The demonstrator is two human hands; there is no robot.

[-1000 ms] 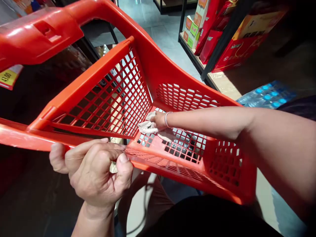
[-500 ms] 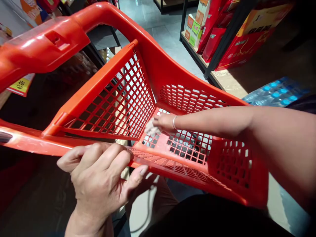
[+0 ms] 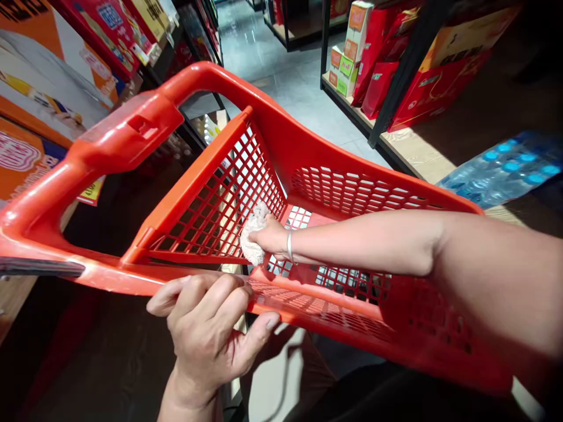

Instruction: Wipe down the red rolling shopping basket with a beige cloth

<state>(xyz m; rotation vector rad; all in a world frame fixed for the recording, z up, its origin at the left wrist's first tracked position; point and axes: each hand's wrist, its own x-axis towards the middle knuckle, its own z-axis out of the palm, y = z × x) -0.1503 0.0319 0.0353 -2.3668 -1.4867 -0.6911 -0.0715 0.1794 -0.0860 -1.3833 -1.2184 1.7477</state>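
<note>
Left hand (image 3: 211, 331), partly curled, gripping the near rim (image 3: 308, 324) of a red shopping cart (image 3: 316, 149); right hand (image 3: 272, 237) closed around a pale cloth (image 3: 253, 239), which lies against the lattice panel (image 3: 197, 177), low inside the cart; bottled water (image 3: 505, 167) rests on the shelf (image 3: 416, 152) beyond

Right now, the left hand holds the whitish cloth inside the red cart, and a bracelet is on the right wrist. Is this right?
One thing is wrong: in the head view, the right hand holds the whitish cloth inside the red cart; the left hand is on its rim. The rest stands.
</note>
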